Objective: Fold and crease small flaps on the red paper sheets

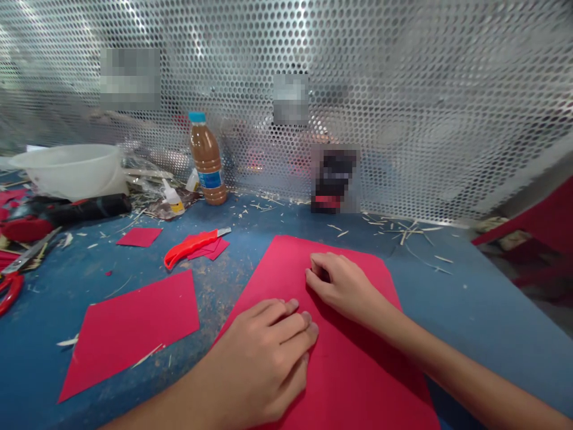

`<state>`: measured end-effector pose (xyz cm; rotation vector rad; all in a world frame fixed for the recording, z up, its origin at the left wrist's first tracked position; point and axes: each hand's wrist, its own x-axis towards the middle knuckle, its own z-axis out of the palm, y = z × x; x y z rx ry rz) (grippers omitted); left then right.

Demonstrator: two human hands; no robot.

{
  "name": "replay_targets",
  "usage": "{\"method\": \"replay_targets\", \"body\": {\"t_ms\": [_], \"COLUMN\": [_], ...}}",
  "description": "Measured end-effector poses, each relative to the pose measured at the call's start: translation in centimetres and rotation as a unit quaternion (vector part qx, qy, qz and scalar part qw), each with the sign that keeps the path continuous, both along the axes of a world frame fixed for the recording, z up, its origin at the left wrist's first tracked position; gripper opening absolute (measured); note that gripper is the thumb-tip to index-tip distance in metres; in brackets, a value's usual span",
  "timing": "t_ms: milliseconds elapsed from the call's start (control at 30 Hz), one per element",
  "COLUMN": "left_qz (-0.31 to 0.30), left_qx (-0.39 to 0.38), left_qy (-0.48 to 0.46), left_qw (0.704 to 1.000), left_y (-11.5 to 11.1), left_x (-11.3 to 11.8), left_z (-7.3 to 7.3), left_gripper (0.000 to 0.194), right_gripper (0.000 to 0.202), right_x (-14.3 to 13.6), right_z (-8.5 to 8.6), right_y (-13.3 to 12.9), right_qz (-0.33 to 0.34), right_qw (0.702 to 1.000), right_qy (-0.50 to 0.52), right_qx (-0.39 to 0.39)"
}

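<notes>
A large red sheet of paper or card (358, 370) with slanted far corners lies flat on the blue table. My left hand (273, 352) rests palm down on its left side, fingers laid out and slightly bent, holding nothing. Farther up the sheet is my right hand (340, 280), its fingers curled in and the thumb close to the index finger. Whatever may be inside that curl is hidden. Left of the sheet, a red-handled utility knife (192, 248) sits on small red paper pieces (217, 248), blade pointing right. A bigger red piece (138, 322) lies nearer me.
Behind the table (483, 316) stands a perforated metal panel (403, 107). A brown-filled bottle (206, 161), a glue bottle (172, 198), a white basin (74, 170), a black-and-red power tool (67, 214) and scissors (11, 289) are at left. Thin slivers (407, 230) litter the surface.
</notes>
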<state>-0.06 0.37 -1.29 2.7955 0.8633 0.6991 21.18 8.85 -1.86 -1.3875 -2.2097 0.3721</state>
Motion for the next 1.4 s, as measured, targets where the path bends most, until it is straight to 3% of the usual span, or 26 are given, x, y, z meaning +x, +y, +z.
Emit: {"method": "replay_targets", "body": {"t_ms": [167, 467, 733, 833, 933, 1067, 1200, 1300, 1400], "left_qz": [-0.002, 0.007, 0.009, 0.004, 0.012, 0.123, 0.221, 0.247, 0.237], "left_qx": [-0.008, -0.030, -0.018, 0.010, 0.046, 0.044, -0.084, -0.164, -0.196], "left_qy": [0.013, 0.017, 0.019, -0.006, -0.087, -0.219, -0.200, -0.188, -0.234], "left_qw": [1.000, 0.999, 1.000, 1.000, 0.995, 0.967, 0.951, 0.936, 0.923], "left_y": [0.1, -0.1, -0.1, -0.2, -0.3, 0.0, 0.6, 0.9, 1.1], "left_x": [-0.2, -0.3, -0.2, -0.3, -0.9, -2.0, -2.5, -2.6, -2.7], "left_z": [0.0, 0.3, 0.3, 0.6, 1.2, 1.2, 0.9, 0.7, 0.5], "left_gripper": [0.033, 0.032, 0.032, 0.029, 0.026, 0.033, 0.050, 0.053, 0.038], "right_gripper": [0.032, 0.021, 0.016, 0.018, 0.019, 0.016, 0.012, 0.009, 0.008], "right_x": [0.2, -0.5, -0.4, -0.3, -0.1, 0.3, 0.3, -0.1, -0.5], "right_z": [0.4, 1.0, 1.1, 1.1, 1.0, 1.1, 1.1, 1.5, 1.9], "right_y": [-0.5, -2.2, -2.3, -2.2, -2.1, -1.9, -1.8, -2.0, -2.3], "right_qz": [-0.006, 0.129, 0.160, 0.163, 0.169, 0.125, 0.039, 0.000, -0.010], "right_qw": [0.999, 0.987, 0.983, 0.983, 0.980, 0.973, 0.952, 0.933, 0.918], "right_qy": [0.027, -0.018, -0.003, 0.024, 0.074, 0.185, 0.298, 0.360, 0.396], "right_qx": [0.025, 0.099, 0.092, 0.083, 0.074, 0.064, 0.051, 0.026, -0.001]}}
